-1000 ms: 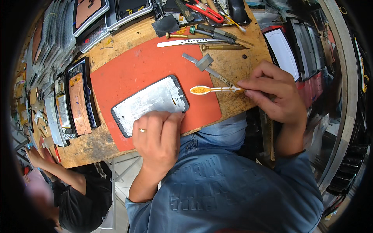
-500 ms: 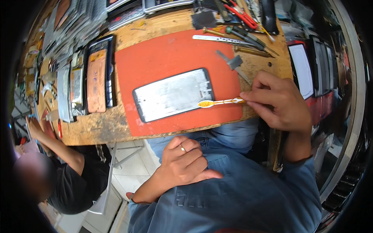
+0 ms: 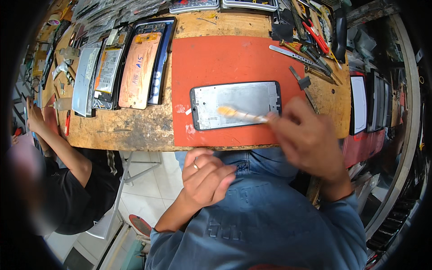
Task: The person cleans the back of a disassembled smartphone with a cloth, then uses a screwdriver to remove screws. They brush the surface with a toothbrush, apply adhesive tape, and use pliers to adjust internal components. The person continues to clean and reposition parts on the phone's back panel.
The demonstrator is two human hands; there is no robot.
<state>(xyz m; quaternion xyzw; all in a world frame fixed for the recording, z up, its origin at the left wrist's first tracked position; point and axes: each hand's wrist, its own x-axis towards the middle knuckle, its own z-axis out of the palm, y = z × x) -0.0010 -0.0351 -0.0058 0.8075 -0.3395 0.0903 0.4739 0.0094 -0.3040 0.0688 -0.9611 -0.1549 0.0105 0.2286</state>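
A toothbrush (image 3: 243, 116) with orange-yellow bristles is pinched in my right hand (image 3: 308, 137), and both are smeared by motion. Its head lies over the silvery inner face of a black-rimmed phone frame (image 3: 236, 96); whether the bristles touch it I cannot tell. That frame rests flat on a red-orange mat (image 3: 216, 58), beside a small white scrap (image 3: 188, 110) at its left end. Just off the bench's front edge, in front of my body, my left hand (image 3: 207, 177) is loosely curled, with nothing visible in it.
Phone parts, including a copper-coloured panel (image 3: 141, 72), lie left of the mat. Screwdrivers (image 3: 315, 58), tweezers (image 3: 290, 51) and red-handled pliers (image 3: 317, 36) crowd the back right. A co-worker's arm (image 3: 63, 144) reaches in at far left. The wooden bench edge (image 3: 126, 141) runs before me.
The toothbrush has moved left, from the frame's lower right edge to over its middle. My view has shifted, and the frame now sits straighter on the mat. My left hand remains curled.
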